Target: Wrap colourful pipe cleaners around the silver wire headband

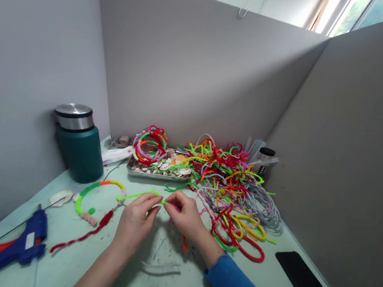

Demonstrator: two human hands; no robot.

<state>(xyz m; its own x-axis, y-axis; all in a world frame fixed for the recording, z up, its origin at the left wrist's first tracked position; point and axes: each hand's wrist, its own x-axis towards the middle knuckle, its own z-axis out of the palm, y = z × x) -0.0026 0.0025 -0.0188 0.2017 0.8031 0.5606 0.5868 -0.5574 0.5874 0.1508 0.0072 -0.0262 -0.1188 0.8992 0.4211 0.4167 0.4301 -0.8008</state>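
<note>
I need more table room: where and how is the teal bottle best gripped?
Probably with a hand wrapped around the teal bottle below its steel lid, coming from the right: the body is round and upright, its left side close to the left partition.

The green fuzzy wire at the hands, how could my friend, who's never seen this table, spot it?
From the big teal bottle, look right to the left hand and right hand, fingertips nearly meeting. A pipe cleaner runs left from their pinch toward a multicoloured ring. Unlike the red twisted strand nearby, it's lime green and held.
</note>
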